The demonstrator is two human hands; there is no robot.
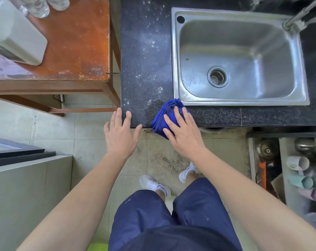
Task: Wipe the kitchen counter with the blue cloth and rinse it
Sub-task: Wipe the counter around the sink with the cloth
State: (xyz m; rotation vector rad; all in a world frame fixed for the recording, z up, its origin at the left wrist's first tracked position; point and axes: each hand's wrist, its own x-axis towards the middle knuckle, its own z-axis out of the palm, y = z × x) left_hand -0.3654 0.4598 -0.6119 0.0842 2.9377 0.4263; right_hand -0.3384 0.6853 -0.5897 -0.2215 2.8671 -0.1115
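Observation:
A folded blue cloth lies on the front edge of the black speckled counter, just left of the sink's near corner, and hangs slightly over the edge. My right hand presses flat on the cloth with its fingers straight and spread. My left hand hovers open at the counter's front left corner, fingers spread, holding nothing. White specks and smears dot the counter left of the sink. A wet patch darkens the counter just left of the cloth.
A steel sink with a drain is set into the counter, its faucet at the back right. A worn wooden table stands to the left with a white appliance. Shelves with cups sit under the counter.

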